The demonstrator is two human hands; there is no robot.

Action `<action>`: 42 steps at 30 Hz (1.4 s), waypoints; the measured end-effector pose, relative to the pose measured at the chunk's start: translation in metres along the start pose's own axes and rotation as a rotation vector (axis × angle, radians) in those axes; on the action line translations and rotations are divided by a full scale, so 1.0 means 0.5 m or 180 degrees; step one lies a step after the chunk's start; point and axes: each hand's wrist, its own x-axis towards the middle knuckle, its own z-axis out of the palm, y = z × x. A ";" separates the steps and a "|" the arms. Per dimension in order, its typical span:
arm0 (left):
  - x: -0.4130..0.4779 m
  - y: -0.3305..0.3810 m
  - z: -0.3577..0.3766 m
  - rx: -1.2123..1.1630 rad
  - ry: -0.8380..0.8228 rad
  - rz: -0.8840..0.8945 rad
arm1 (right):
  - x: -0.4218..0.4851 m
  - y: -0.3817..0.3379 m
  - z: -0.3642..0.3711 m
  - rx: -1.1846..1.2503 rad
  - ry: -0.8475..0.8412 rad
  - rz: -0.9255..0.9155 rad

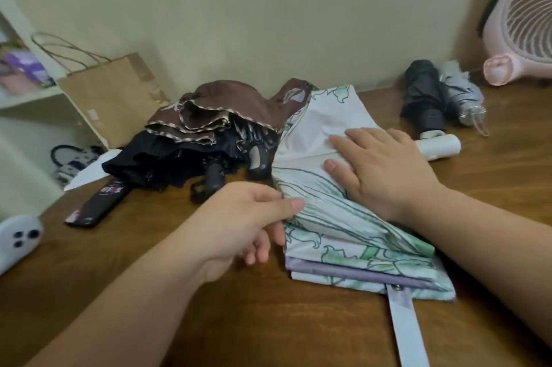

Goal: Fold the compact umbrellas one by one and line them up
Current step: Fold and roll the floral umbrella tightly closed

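Observation:
A white umbrella with a green print lies half folded on the wooden table, its white handle pointing right and its strap trailing toward me. My left hand pinches the left edge of its fabric between thumb and fingers. My right hand presses flat on top of the canopy, fingers together. Behind, a brown umbrella and a black umbrella lie unfolded in a heap. Two folded umbrellas, one dark and one silver-grey, lie side by side at the back right.
A black umbrella sleeve lies left of the heap. A white phone sits at the table's left edge. A brown paper bag stands at the back left, and a pink fan at the back right.

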 end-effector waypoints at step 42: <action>-0.067 -0.018 0.072 0.0789 0.0927 -0.0266 | -0.003 0.015 -0.011 0.0173 -0.0138 -0.0126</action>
